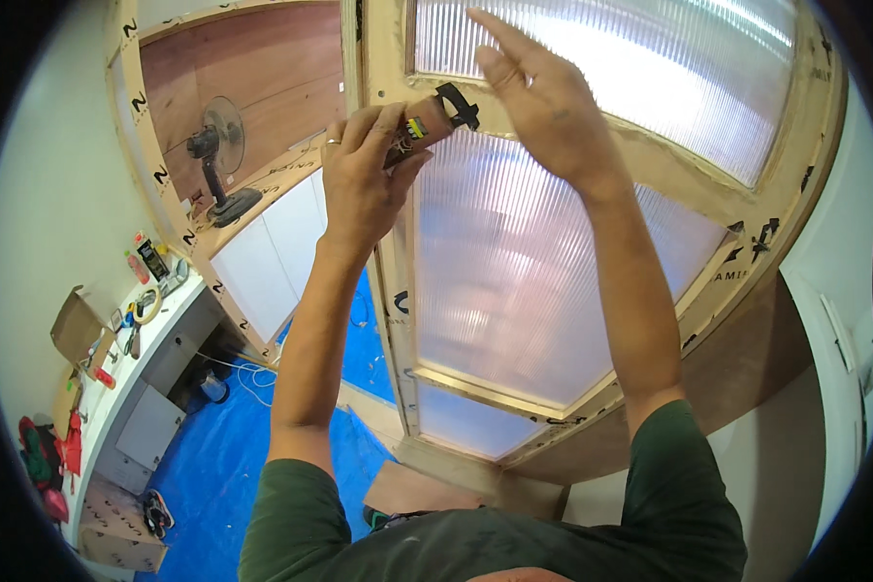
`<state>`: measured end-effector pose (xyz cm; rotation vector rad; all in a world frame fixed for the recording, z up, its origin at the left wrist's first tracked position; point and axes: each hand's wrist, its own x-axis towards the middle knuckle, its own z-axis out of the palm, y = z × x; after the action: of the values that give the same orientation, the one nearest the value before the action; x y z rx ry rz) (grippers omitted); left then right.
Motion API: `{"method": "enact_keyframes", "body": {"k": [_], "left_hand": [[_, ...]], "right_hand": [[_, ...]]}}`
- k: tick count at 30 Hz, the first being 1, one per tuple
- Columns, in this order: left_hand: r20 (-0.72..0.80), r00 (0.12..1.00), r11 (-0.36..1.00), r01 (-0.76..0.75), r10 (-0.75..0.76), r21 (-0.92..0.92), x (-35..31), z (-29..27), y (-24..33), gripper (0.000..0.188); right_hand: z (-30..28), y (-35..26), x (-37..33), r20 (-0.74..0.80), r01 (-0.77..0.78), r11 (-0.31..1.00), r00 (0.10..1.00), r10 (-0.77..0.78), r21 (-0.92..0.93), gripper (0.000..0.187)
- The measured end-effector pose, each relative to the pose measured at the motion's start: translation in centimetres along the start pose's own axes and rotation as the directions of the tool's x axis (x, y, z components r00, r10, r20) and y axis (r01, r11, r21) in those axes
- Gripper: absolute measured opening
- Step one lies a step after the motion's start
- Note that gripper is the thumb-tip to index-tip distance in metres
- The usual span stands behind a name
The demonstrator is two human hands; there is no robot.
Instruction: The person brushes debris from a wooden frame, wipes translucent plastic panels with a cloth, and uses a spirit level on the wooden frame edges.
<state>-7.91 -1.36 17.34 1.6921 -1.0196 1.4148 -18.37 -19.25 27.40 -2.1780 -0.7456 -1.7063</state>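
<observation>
Nearest: dark green shirt (417,548), both forearms reaching up and away from me. My left hand (364,179) is wrapped on a brown block-like piece (435,123) with a yellow label; fingers over the top, thumb underneath, wrist roughly in line with the forearm. Exact kind unclear. Looks like I pinch it near one end so the other end stays clear, pointing up and right. A black curved shape (461,107) shows at that end; can't tell if it's attached. The piece is in front of the wooden frame (386,58), contact uncertain. My right hand (555,121) holds nothing I can see: fingers extended up-left, thumb apart, wrist bent left, in front of the upper ribbed translucent panel (650,82); can't tell if it touches. Probably kept flat and free for steadying. Lower ribbed panel (504,262) sits between my forearms, set within the frame. Beyond, left: blue sheet (204,446) on the floor, likely as protection; white counter (126,383) with a tape roll (147,304) and loose items; black fan (207,145) on a ledge farther back.
</observation>
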Motion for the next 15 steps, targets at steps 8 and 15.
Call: {"method": "enact_keyframes", "body": {"k": [8,15], "left_hand": [[0.089,0.949,0.953,-0.302,0.303,-0.026,3.7,-0.2,0.5,0.057],[0.026,0.945,0.945,-0.327,0.327,-0.007,3.7,2.5,7.0,0.057]], "right_hand": [[-7.6,0.6,-0.5,-0.247,0.094,0.995,0.964,-0.099,-0.032,0.019],[-15.0,-2.1,-8.6,-0.427,-0.286,0.949,0.847,0.316,0.133,0.012]]}}
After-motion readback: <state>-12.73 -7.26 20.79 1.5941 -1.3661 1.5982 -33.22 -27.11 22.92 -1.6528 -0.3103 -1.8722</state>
